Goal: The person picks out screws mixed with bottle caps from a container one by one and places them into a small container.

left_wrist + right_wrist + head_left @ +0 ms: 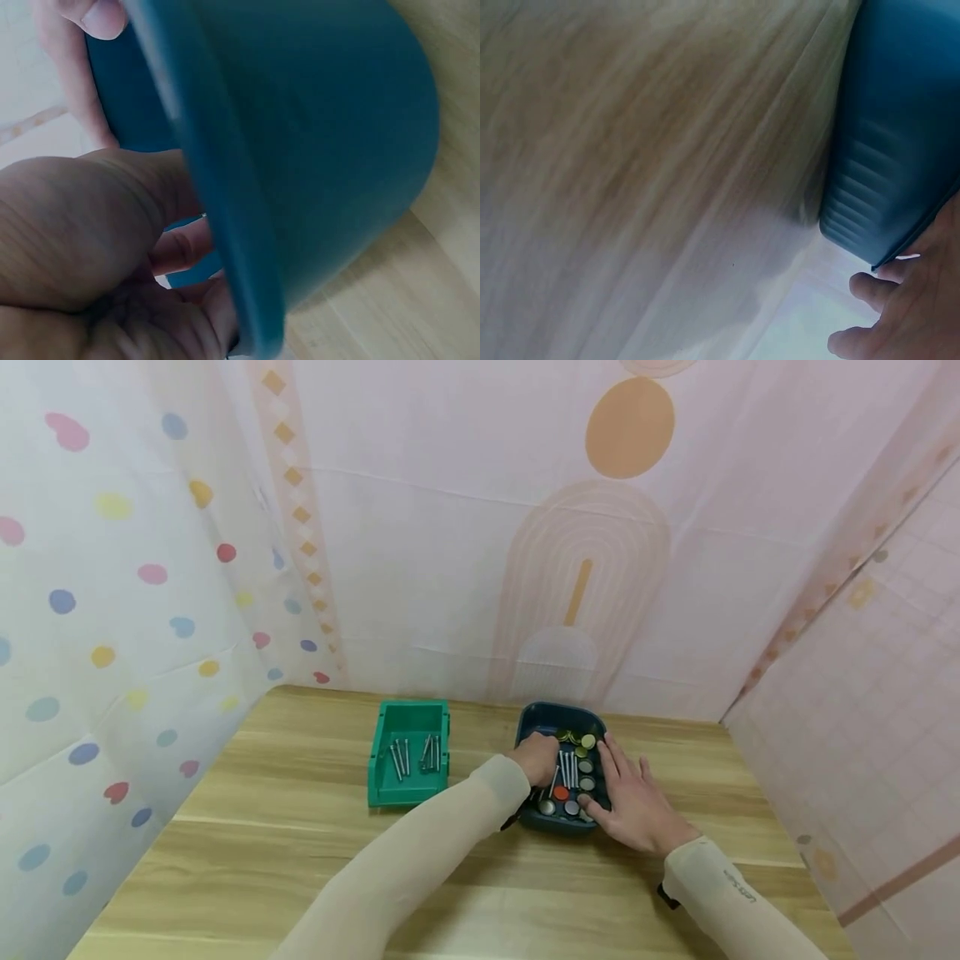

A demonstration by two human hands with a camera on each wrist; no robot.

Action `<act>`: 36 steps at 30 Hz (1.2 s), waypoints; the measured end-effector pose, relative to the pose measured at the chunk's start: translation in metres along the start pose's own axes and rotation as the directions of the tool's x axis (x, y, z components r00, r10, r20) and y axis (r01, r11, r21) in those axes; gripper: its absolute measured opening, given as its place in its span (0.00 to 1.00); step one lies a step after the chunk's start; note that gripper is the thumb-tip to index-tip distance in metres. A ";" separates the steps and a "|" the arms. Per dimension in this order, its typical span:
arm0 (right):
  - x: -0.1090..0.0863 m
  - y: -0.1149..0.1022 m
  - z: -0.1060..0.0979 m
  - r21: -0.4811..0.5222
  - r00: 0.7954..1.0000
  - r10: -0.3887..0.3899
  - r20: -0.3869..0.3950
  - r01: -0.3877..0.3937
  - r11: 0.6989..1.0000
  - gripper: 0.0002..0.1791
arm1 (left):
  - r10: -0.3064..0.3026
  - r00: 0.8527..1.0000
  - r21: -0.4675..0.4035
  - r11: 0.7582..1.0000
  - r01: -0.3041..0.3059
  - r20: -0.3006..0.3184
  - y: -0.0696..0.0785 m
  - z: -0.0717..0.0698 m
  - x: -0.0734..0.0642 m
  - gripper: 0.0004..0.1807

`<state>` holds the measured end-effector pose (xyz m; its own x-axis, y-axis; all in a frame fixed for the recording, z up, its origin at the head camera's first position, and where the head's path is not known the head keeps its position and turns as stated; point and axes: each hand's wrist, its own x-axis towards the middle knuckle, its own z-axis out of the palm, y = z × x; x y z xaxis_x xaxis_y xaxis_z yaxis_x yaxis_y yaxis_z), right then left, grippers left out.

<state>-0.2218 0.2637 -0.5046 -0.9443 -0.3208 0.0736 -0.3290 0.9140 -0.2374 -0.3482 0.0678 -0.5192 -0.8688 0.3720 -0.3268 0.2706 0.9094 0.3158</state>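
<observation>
A dark blue bin [562,825] on the table holds several silver screws [568,770], round silver and yellowish discs [586,784] and one orange-red disc [561,792]. My left hand [537,757] reaches over the bin's left rim, its fingers bent down inside. In the left wrist view the bin wall [322,135] hides the fingertips of that hand [112,232], so I cannot tell what they hold. On the right side my right hand [637,802] rests over the rim, fingers extended and thumb inside near the discs.
To the left stands a green open-front bin [408,795] with several screws [401,758] in two loose groups. Both bins sit on a wood-grain table [300,827]. A patterned cloth [420,568] hangs behind the table's back edge, with more cloth at both sides.
</observation>
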 end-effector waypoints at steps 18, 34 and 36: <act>-0.001 0.002 0.001 -0.009 1.000 0.018 -0.010 -0.018 1.000 0.56 | 0.060 0.998 -0.058 0.996 -0.060 0.000 0.001 -0.001 -0.003 0.10; 0.000 -0.001 0.003 0.012 1.000 0.027 -0.015 -0.027 1.000 0.56 | 0.168 0.971 -0.058 0.982 -0.180 -0.170 -0.005 -0.014 -0.031 0.17; 0.000 -0.001 0.002 0.012 0.999 0.030 -0.011 -0.030 0.999 0.56 | 0.170 0.972 -0.091 0.978 -0.187 -0.163 -0.007 -0.017 -0.030 0.20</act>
<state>-0.2212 0.2626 -0.5068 -0.9538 -0.2904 0.0773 -0.3005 0.9201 -0.2512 -0.3307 0.0474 -0.4961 -0.8658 0.4861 -0.1186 0.3893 0.8033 0.4507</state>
